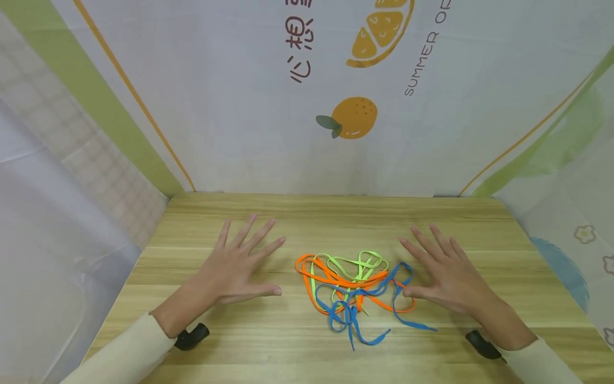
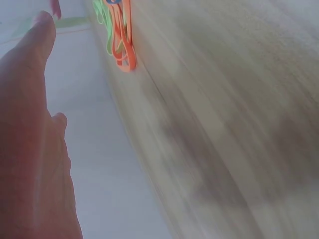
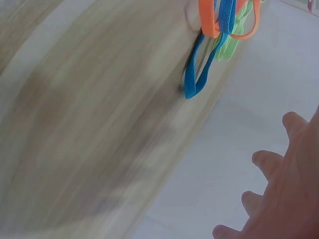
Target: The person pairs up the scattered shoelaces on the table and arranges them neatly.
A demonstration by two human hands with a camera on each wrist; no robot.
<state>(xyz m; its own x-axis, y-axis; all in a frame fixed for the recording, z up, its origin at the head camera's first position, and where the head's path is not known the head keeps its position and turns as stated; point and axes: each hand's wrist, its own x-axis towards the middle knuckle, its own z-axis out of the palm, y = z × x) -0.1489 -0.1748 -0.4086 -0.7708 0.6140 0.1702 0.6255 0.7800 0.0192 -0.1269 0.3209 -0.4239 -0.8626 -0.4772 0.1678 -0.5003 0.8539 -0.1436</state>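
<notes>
Pale wood-grain tabletop (image 1: pixel 249 341): bears a loose tangle of flat fabric laces (image 1: pixel 371 281), lying between a person's left hand (image 1: pixel 240 271) and right hand (image 1: pixel 450 278).
Left hand: fingers spread wide, holding nothing, apart from the tangle.
Right hand: spread just as wide, gripping nothing, nearer the laces; whether its thumb touches them is hard to tell.
Bright orange flat lace (image 3: pixel 207 22): likely featherlight and limp; pinch the outer left loop.
Lime-green flat lace (image 3: pixel 229 50): seemingly soft, interwoven; far loops look freest.
Blue flat lace (image 3: pixel 227 17): hardly fragile, likelier to snag than slip.
Slim blue lace tips (image 1: pixel 431 329): probably stiffer, a sure fingertip hold.
</notes>
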